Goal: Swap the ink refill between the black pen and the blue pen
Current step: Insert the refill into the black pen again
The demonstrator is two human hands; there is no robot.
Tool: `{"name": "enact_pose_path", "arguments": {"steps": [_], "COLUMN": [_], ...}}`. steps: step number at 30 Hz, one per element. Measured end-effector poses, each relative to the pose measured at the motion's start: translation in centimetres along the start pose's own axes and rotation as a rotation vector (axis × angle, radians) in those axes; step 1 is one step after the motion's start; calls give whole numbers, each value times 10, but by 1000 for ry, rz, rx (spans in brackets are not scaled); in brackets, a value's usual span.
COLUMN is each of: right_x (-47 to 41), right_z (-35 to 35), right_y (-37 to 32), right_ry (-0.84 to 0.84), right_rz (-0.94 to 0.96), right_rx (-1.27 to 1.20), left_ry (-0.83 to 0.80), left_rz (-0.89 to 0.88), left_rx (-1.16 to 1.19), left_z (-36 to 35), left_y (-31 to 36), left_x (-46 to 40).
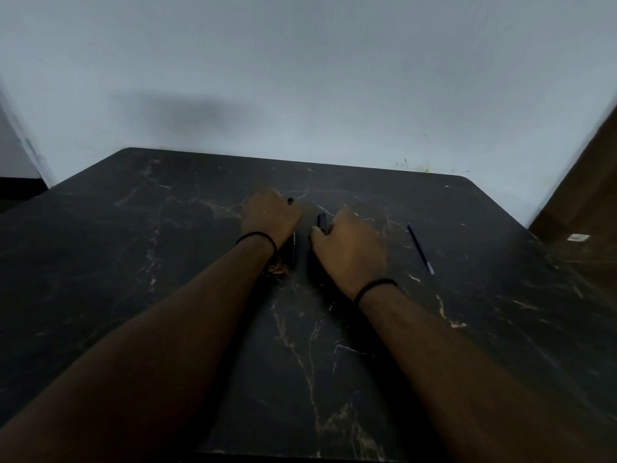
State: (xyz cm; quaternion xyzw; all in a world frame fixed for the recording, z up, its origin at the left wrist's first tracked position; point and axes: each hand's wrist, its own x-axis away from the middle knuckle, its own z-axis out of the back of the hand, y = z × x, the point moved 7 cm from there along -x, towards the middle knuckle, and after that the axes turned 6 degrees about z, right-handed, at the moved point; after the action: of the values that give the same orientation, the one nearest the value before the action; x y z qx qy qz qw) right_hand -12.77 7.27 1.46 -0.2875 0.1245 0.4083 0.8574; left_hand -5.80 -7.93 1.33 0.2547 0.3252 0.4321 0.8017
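My left hand (268,213) rests near the middle of the dark marble table (167,262), fingers curled around a black pen part whose tip (290,201) sticks out above the knuckles. A dark pen barrel (294,248) shows below that wrist. My right hand (350,248) lies just to the right, closed on a short dark pen piece (321,223) that pokes out by the thumb. A thin blue ink refill (420,248) lies loose on the table to the right of my right hand, apart from both hands.
A pale wall (300,78) rises straight behind the table's far edge. A brown wooden surface (587,195) stands at the right, with a small white label (578,237) near the table's right corner. Each wrist wears a black band.
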Motion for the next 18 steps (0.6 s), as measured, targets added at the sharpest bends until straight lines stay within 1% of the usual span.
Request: {"name": "enact_pose_path", "arguments": {"steps": [2, 4, 6, 8, 11, 13, 16, 18], "right_x": [-2, -3, -3, -1, 0, -1, -4, -4], "right_z": [5, 12, 17, 19, 19, 16, 13, 13], "right_y": [1, 2, 2, -2, -4, -3, -4, -7], "right_ry": [42, 97, 137, 170, 182, 147, 96, 75], "right_rz": [-8, -6, 25, 77, 97, 90, 135, 176], "right_rx": [-58, -125, -188, -246, -294, -306, -326, -381], "left_ry": [15, 21, -26, -90, -194, -290, -446, -531], "left_rz": [25, 82, 158, 199, 202, 219, 215, 200], "left_rx": [52, 198, 501, 781, 1032, 1116, 1112, 1152], "left_z": [1, 2, -1, -4, -4, -7, -13, -15], "left_y": [-2, -5, -7, -5, 2, 7, 15, 18], "left_x": [-1, -3, -2, -1, 2, 4, 9, 10]}}
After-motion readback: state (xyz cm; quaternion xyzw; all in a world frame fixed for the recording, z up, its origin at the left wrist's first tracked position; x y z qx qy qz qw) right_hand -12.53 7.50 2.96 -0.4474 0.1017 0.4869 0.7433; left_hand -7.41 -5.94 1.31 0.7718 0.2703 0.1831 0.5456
